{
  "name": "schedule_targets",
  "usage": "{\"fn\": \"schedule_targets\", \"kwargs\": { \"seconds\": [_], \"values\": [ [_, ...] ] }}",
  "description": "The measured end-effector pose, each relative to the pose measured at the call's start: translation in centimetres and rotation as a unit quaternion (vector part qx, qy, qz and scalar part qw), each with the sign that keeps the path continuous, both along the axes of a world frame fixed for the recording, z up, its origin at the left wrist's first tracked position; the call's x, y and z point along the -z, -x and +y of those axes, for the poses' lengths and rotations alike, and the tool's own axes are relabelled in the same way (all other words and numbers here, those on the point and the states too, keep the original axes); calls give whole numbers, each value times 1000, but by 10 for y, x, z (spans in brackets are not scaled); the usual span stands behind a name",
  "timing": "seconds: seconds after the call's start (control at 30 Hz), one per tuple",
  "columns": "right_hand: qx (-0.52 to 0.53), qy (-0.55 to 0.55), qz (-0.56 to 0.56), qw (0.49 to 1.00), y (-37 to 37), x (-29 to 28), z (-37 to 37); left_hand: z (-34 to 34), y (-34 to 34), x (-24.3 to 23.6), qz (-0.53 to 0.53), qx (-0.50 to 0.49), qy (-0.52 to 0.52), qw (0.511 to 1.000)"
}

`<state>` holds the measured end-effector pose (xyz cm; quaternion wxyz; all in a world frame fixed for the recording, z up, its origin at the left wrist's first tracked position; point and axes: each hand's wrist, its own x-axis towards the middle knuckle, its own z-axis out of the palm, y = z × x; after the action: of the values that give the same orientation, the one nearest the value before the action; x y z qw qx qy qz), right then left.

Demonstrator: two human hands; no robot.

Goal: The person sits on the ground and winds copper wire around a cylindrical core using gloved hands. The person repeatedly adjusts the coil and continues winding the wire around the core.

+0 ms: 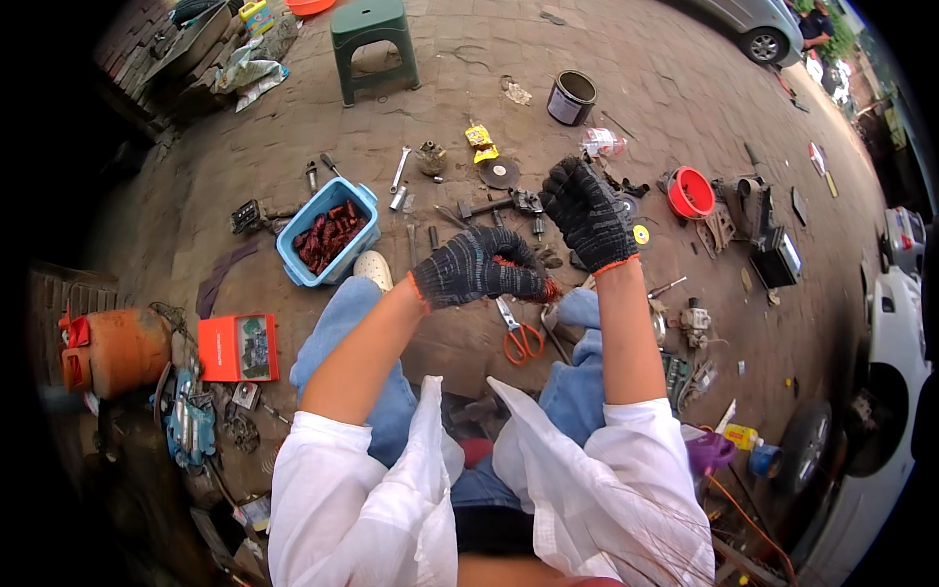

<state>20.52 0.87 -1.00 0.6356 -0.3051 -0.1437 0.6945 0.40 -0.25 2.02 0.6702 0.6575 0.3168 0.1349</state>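
Both my hands wear dark knitted gloves with orange cuffs and are raised over my knees. My left hand [479,266] is curled, its fingertips pinched together just beside my right wrist; nothing shows between them. My right hand [587,210] stands upright, back toward me, fingers stretched up and holding nothing. Orange-handled scissors [521,338] lie on the paving just below the left hand's fingertips. My jeans and a white shoe [373,269] show under the forearms.
A blue tub [328,232] of red parts sits to the left. A wrench [400,168], a grinding disc [500,173], a red bowl [691,192], a paint can [571,97] and a green stool [374,39] lie beyond. An orange gas cylinder [117,350] and a red box [238,347] are at left.
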Motion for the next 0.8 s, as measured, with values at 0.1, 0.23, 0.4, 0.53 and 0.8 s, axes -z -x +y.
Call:
{"fn": "schedule_targets", "kwargs": {
  "seconds": [0.1, 0.23, 0.4, 0.53, 0.8],
  "values": [
    [9, -14, 29, 999, -14, 0, -2, -2, -3, 1, 19, -6, 42, 999],
    [40, 7, 35, 999, -20, 2, -4, -3, -5, 12, 22, 3, 34, 999],
    [50, -15, 93, 994, -41, 14, 5, -5, -9, 12, 35, 20, 20, 999],
    [84, -38, 114, 989, -44, 0, 4, -1, -5, 18, 47, 32, 19, 998],
    [74, -56, 111, 990, -55, -3, 8, -3, -4, 20, 38, 26, 28, 999]
  ]
}}
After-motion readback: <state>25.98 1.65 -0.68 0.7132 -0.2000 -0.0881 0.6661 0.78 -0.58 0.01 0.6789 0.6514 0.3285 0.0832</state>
